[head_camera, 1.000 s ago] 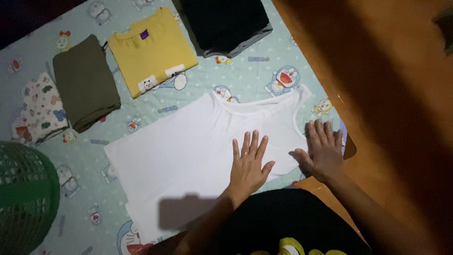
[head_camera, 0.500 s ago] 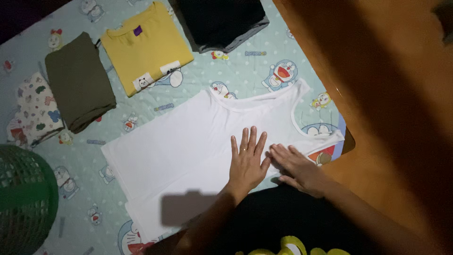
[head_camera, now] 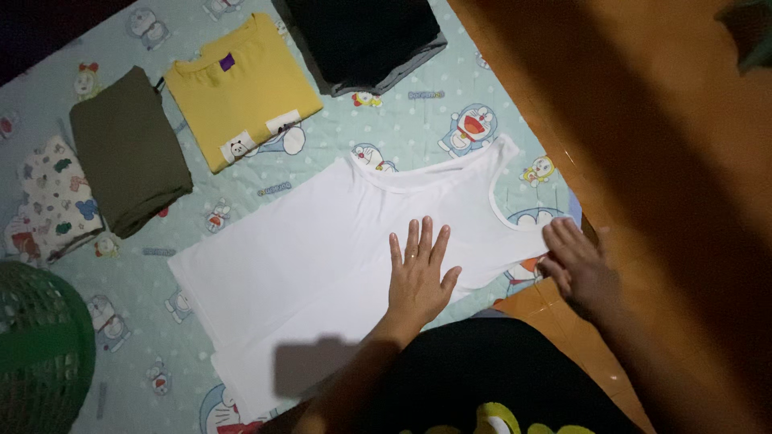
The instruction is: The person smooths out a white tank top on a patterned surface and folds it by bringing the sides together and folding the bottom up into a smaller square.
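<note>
Head view: left hand (head_camera: 418, 277) flat, fingers spread, pinning white vest (head_camera: 322, 265) on mat (head_camera: 418, 120). Right hand (head_camera: 575, 265) open at strap edge, seemingly touching. Sweep outward, keep pin steady.

1 white tank top (head_camera: 322, 265), 4 folded garments (head_camera: 241, 92), 1 green basket (head_camera: 36, 354), 2 hands (head_camera: 418, 277).

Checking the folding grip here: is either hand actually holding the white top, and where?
Neither grips it. The left hand lies flat on the white top's middle; the right hand touches its strap end, fingers spread.
</note>
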